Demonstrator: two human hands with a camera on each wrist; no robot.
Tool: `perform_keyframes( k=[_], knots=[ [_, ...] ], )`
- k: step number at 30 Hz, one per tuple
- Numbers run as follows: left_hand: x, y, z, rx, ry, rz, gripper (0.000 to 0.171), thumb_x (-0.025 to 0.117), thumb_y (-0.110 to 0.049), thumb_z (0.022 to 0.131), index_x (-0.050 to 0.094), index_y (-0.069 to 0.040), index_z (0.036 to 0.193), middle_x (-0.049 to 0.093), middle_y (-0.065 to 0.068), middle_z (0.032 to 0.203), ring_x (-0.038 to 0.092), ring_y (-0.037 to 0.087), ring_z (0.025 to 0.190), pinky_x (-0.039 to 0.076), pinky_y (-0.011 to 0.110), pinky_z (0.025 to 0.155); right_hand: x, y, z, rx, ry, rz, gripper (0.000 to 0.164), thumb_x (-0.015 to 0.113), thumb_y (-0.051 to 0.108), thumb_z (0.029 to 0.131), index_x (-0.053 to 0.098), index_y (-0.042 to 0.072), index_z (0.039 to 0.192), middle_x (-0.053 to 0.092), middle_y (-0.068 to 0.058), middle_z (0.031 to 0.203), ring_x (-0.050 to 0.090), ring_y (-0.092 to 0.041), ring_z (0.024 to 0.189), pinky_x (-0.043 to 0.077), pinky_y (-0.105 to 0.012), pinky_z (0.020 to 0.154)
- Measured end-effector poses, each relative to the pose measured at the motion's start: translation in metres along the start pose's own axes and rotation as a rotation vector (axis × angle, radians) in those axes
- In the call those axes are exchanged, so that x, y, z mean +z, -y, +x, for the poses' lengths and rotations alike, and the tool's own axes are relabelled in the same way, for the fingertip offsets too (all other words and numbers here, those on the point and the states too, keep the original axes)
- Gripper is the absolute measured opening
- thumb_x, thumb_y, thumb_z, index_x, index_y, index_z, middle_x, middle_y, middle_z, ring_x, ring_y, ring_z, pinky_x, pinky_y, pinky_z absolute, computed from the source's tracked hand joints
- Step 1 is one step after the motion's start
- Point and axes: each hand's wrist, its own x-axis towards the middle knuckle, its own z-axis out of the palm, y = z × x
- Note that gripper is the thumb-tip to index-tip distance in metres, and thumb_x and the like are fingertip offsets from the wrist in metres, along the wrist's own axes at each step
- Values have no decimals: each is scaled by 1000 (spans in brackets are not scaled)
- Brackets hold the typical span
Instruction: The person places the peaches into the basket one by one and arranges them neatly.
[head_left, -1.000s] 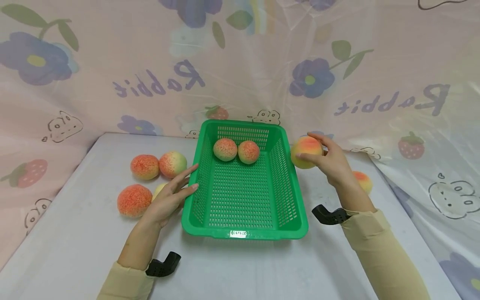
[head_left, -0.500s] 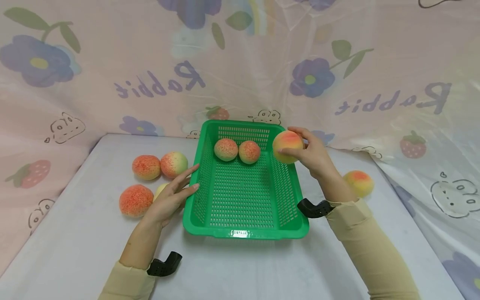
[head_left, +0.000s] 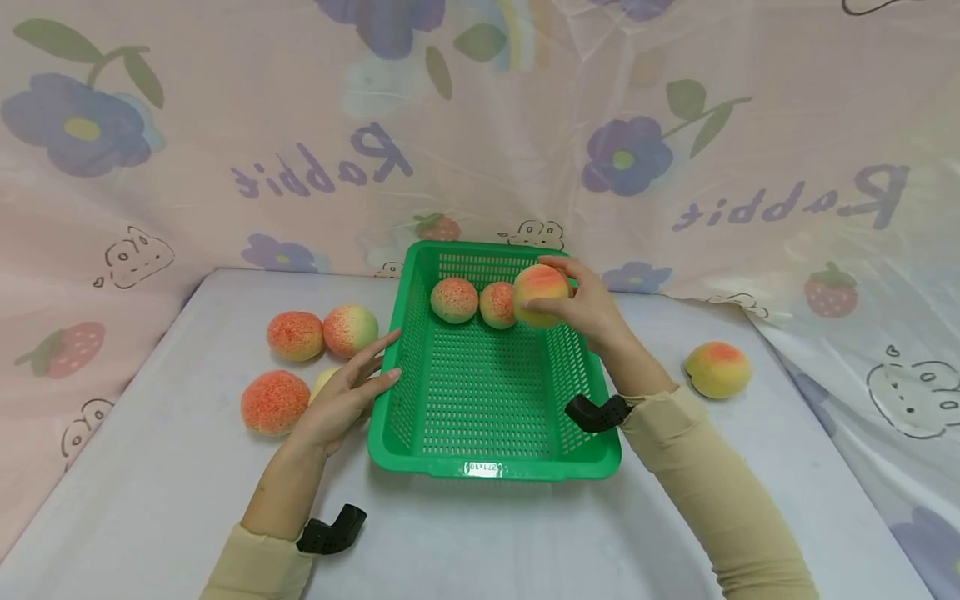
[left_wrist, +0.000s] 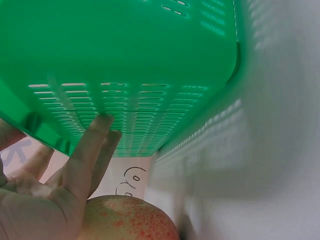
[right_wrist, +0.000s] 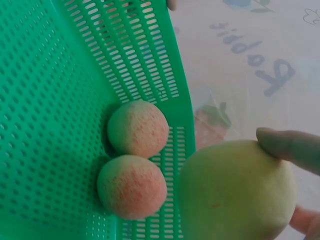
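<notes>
My right hand (head_left: 588,307) grips a yellow-and-red peach (head_left: 542,293) over the back right part of a green perforated plastic basket (head_left: 487,468). Thumb and fingers lie on opposite sides of the fruit, whose pale yellow-green side fills the lower right of the right wrist view. Beneath it, two speckled peaches (head_left: 454,300) (right_wrist: 138,129) sit side by side against the basket's back wall. My left hand (head_left: 342,402) rests at the basket's left rim; in the left wrist view, two extended fingertips (left_wrist: 103,120) touch the outer slotted wall. Below that hand lies a speckled peach (left_wrist: 125,220).
Left of the basket, several peaches lie on the white table (head_left: 187,467), among them two red ones (head_left: 275,402) (head_left: 295,336) and a red-green one (head_left: 350,331). A pale yellow one (head_left: 321,382) is partly behind my left hand. Another yellow-red peach (head_left: 717,370) lies far right. Printed cloth (head_left: 480,150) hangs behind.
My right hand has carried the peach leftward, from outside the basket's right rim to over its back right part. The left hand has stayed at the left rim.
</notes>
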Motion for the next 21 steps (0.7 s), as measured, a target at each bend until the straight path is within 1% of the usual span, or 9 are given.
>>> perform_keyframes(
  k=[3, 6, 7, 10, 14, 21],
  knots=[
    [0, 0, 0, 1, 2, -4, 59, 54, -23, 99, 28, -30, 152, 23, 16, 154, 38, 36, 131, 41, 40, 94, 7, 1, 2, 14, 19, 17, 69, 76, 14, 81, 45, 18, 142, 42, -9, 142, 52, -31, 113, 47, -42, 88],
    [1, 0, 0, -1, 3, -7, 59, 54, -24, 99, 28, -31, 151, 22, 16, 155, 36, 36, 133, 40, 41, 96, 13, 1, 4, 11, 37, 31, 69, 76, 13, 81, 45, 18, 142, 41, -9, 143, 51, -31, 117, 47, -44, 91],
    [1, 0, 0, -2, 3, -6, 59, 54, -24, 99, 28, -31, 151, 20, 16, 155, 34, 36, 134, 39, 42, 97, 15, 1, 5, 7, 43, 35, 69, 76, 12, 81, 44, 17, 142, 41, -10, 143, 51, -31, 117, 47, -44, 92],
    [1, 0, 0, -2, 1, -6, 59, 54, -25, 99, 28, -31, 151, 19, 16, 156, 30, 36, 137, 36, 47, 100, 21, 1, 7, 0, 47, 8, 69, 77, 12, 79, 46, 15, 141, 40, -10, 145, 50, -30, 119, 46, -45, 94],
    [2, -1, 0, -3, -2, -6, 59, 54, -24, 99, 29, -31, 151, 21, 16, 155, 31, 35, 136, 36, 48, 100, 29, 3, 9, 22, 54, -30, 68, 79, 15, 77, 49, 16, 138, 41, -10, 142, 50, -29, 116, 45, -45, 93],
    [0, 0, 0, 2, -7, -8, 59, 55, -24, 99, 29, -31, 151, 24, 16, 153, 37, 35, 131, 41, 39, 93, 46, 3, 14, 20, 76, -68, 67, 80, 18, 76, 49, 14, 135, 48, -11, 132, 50, -28, 112, 46, -42, 88]
  ],
)
